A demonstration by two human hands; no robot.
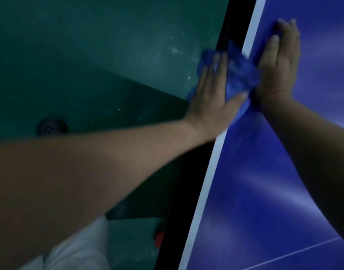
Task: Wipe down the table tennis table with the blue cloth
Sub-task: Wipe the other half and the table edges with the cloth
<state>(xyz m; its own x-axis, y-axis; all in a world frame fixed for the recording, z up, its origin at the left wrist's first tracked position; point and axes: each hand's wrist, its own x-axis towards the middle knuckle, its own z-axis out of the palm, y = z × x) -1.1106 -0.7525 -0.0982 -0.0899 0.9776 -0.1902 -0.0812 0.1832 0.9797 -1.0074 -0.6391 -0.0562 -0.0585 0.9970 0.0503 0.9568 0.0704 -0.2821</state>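
The blue cloth (pixel 242 75) lies bunched over the side edge of the table tennis table (pixel 264 182), spilling across the white border line (pixel 206 182) and past the rim. The left hand (pixel 212 94) presses on it with fingers straight and thumb spread across the folds, not clenched. The right hand (pixel 278 61) lies flat and relaxed on the tabletop just inside that edge, its thumb side touching the cloth, while the green floor (pixel 89 55) below shows a round drain (pixel 52 126).
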